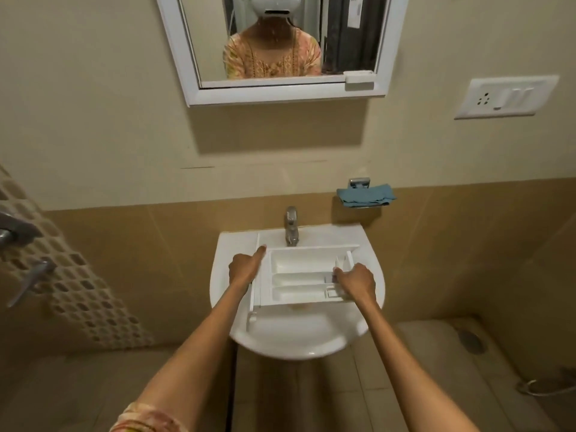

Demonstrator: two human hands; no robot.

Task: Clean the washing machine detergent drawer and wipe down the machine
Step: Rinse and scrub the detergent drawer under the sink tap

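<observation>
A white detergent drawer [299,275] with three long compartments lies flat across the white wash basin [290,341], just in front of the metal tap [291,226]. My left hand [244,268] grips the drawer's left end panel, index finger stretched along its top edge. My right hand [355,282] holds the drawer's right end, fingers curled over the small insert pieces there. No water is seen running from the tap.
A folded blue cloth [364,196] sits on a wall holder to the tap's right. A mirror [280,42] hangs above, a switch plate [505,96] at upper right. Metal taps [21,244] stick out of the left tiled wall. Tiled floor lies below, with a drain [470,339].
</observation>
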